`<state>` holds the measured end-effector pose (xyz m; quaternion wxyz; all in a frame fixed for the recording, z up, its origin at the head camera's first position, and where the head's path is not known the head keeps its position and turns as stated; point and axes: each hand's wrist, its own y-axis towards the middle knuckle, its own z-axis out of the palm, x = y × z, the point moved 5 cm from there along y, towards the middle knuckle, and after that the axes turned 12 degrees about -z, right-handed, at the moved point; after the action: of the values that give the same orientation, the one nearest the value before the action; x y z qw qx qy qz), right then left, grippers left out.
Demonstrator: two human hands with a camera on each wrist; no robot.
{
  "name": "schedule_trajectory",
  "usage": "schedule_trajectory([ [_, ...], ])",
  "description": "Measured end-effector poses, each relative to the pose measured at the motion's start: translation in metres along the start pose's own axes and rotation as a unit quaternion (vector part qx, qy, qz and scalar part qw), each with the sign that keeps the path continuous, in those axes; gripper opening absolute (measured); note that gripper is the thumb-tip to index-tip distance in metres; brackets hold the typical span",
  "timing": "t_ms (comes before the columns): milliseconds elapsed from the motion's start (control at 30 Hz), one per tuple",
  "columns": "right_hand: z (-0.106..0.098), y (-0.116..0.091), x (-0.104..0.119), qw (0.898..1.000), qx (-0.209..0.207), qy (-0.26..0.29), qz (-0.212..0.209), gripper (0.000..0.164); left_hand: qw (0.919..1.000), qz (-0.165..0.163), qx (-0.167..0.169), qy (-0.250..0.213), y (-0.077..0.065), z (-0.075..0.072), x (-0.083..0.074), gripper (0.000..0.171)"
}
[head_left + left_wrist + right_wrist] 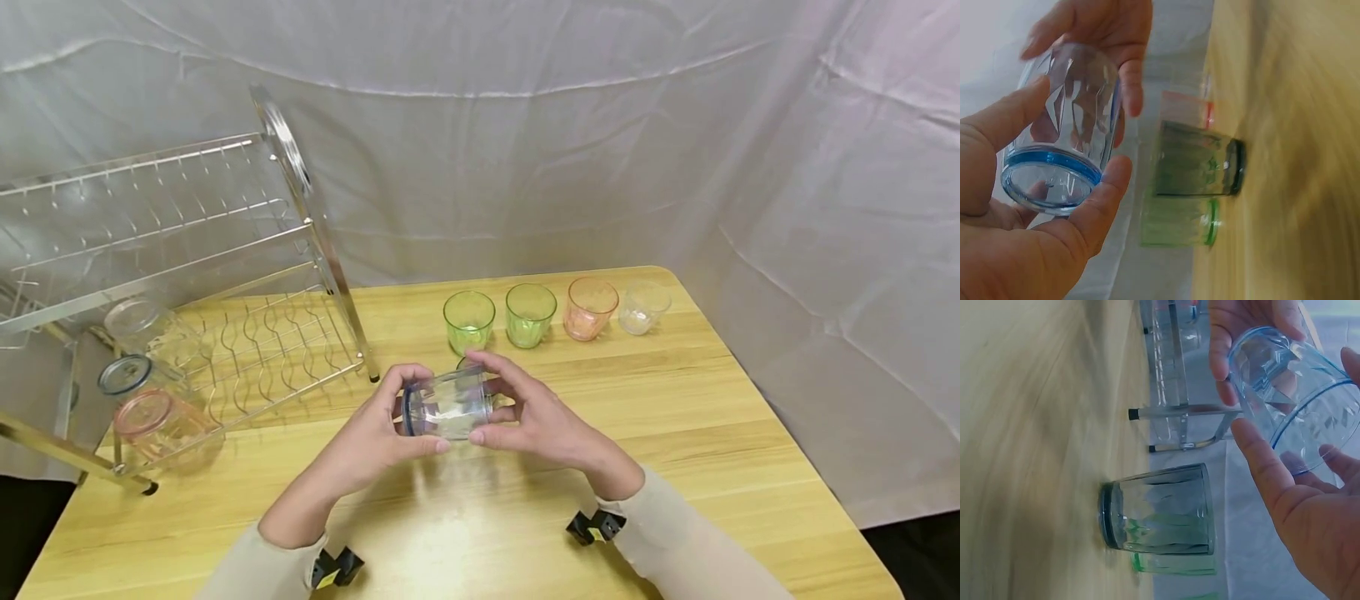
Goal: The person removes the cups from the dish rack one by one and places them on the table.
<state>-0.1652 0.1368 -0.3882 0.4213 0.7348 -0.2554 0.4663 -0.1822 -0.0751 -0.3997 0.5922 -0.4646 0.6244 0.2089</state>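
Evidently, left hand (372, 435) and right hand (538, 421) gripped blue glass (453, 407) at base and rim, mid-frame above worktop (675, 450); loosened grip could have let it slip, striking dark glass (1191, 161) nearby.

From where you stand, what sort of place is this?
Probably a makeshift workspace rather than an ordinary kitchen: pale cloth hangs behind a wood-grained table, and a metal dish rack stands on it.
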Motion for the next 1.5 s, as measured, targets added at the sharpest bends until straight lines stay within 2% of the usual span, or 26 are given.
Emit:
schedule_trajectory([
  [200,-0.002,0.001,-0.004,1.0,-0.023,0.014,0.005,0.08,1.0,-0.004,-0.003,0.005,0.001,0.001,0.003,0.086],
  [333,-0.012,0.0,-0.004,0.998,-0.053,0.022,0.023,0.078,0.9998,0.004,-0.006,0.017,0.0,-0.004,0.005,0.089],
  [400,-0.02,-0.001,-0.003,0.997,-0.068,0.018,0.027,0.077,0.9992,0.011,-0.026,0.03,-0.001,-0.01,0.006,0.088],
  [467,-0.029,-0.002,-0.001,0.996,-0.08,0.007,0.028,0.078,0.9959,0.03,-0.064,0.056,-0.001,-0.019,0.006,0.082],
  [533,-0.04,-0.002,0.002,0.996,-0.088,-0.013,0.024,0.079,0.9881,0.047,-0.113,0.093,-0.003,-0.03,0.004,0.075],
  [633,-0.059,-0.003,0.009,0.992,-0.1,-0.071,0.028,0.079,0.9654,0.064,-0.193,0.163,-0.008,-0.048,0.002,0.064],
  [700,-0.072,-0.004,0.013,0.986,-0.108,-0.121,0.039,0.078,0.9477,0.051,-0.233,0.213,-0.011,-0.06,0.002,0.062],
  [767,-0.085,-0.006,0.016,0.977,-0.116,-0.169,0.056,0.076,0.9323,0.025,-0.253,0.258,-0.014,-0.07,0.003,0.065],
  [867,-0.101,-0.008,0.019,0.962,-0.119,-0.234,0.079,0.074,0.9189,-0.018,-0.253,0.302,-0.016,-0.082,0.008,0.075],
  [967,-0.109,-0.01,0.023,0.946,-0.112,-0.29,0.095,0.074,0.9134,-0.037,-0.244,0.324,-0.017,-0.087,0.015,0.081],
  [1233,-0.116,-0.014,0.02,0.912,-0.095,-0.384,0.109,0.08,0.9038,-0.071,-0.222,0.359,-0.014,-0.086,0.032,0.09],
  [1367,-0.116,-0.016,0.012,0.894,-0.084,-0.42,0.13,0.084,0.9024,-0.083,-0.215,0.364,-0.013,-0.084,0.035,0.091],
  [1500,-0.116,-0.017,0.002,0.886,-0.074,-0.432,0.153,0.091,0.9016,-0.086,-0.211,0.368,-0.013,-0.083,0.036,0.09],
])
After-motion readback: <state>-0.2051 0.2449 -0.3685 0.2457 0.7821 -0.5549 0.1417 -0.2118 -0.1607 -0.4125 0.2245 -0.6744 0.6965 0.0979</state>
